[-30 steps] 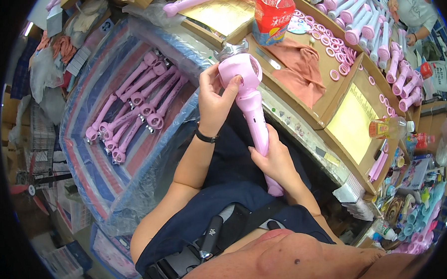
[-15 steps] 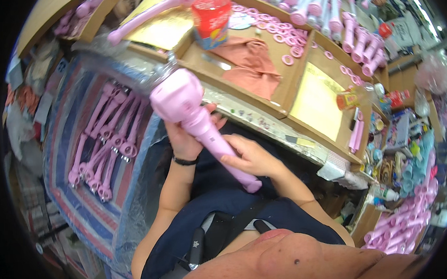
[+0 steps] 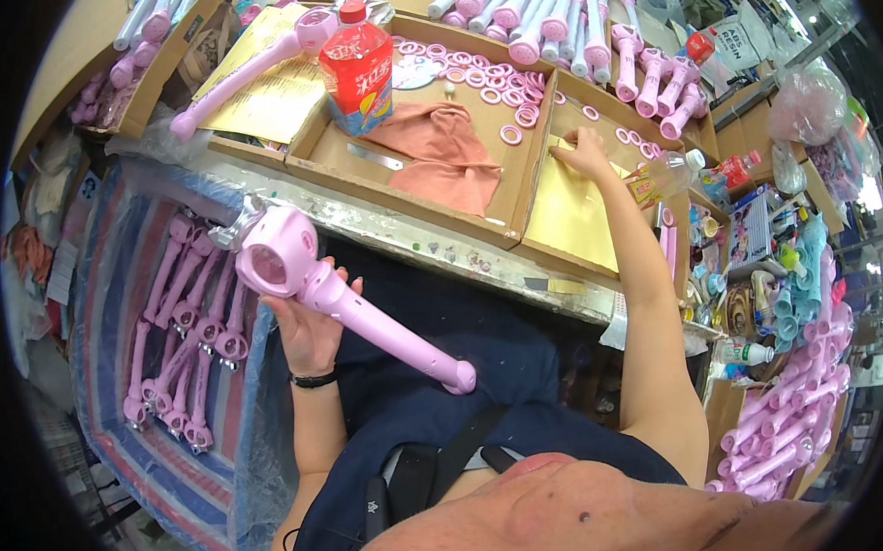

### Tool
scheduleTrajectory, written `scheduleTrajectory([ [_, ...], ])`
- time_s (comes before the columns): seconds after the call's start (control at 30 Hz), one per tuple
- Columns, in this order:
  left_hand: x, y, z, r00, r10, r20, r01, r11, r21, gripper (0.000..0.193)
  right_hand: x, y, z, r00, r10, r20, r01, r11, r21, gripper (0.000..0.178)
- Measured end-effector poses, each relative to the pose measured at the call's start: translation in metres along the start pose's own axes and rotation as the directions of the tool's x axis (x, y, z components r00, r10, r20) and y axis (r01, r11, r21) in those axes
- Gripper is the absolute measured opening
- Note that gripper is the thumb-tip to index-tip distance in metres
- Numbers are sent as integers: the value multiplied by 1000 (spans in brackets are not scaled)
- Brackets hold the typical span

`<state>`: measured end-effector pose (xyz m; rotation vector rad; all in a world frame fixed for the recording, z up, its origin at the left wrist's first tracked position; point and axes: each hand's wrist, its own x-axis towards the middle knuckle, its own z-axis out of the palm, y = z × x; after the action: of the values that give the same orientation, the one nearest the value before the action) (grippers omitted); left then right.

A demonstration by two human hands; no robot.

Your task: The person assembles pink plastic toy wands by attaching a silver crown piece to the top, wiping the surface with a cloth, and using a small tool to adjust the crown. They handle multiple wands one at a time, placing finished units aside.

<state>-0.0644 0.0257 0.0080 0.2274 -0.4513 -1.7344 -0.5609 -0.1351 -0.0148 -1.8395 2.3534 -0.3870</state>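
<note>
A pink plastic toy wand point(image 3: 380, 327) with a round-windowed head and a long handle lies slantwise before my body. A shiny silver piece point(image 3: 237, 225) tops its head. My left hand point(image 3: 311, 325), wearing a dark wristband, is wrapped round the wand just below the head. At the far end of the right tray compartment, my right hand point(image 3: 582, 154) has its fingers drawn together over the top edge of a yellow sheet point(image 3: 572, 216). What its fingertips pinch, if anything, is too small to make out.
Pink rings point(image 3: 490, 96), an orange cloth point(image 3: 446, 162) and a red-capped bottle point(image 3: 357, 67) occupy the cardboard tray point(image 3: 399, 213). Several finished-looking wands point(image 3: 207, 330) lie on a striped bag at left. More pink parts point(image 3: 788, 423) are heaped at right.
My right hand has let go of the wand's handle and reached out to the yellow sheet. The wand, still in my left hand, appears lower and further left; the whole view has shifted.
</note>
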Motion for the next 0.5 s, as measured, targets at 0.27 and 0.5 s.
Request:
scheduleTrajectory([
  [0.27, -1, 0, -5, 999, -31, 19, 32, 998, -60, 72, -29, -14, 20, 904, -191, -382, 218, 975, 28, 28],
  [0.5, 4, -6, 2, 999, -41, -3, 41, 999, -29, 76, -30, -10, 21, 895, -260, -364, 314, 945, 97, 23],
])
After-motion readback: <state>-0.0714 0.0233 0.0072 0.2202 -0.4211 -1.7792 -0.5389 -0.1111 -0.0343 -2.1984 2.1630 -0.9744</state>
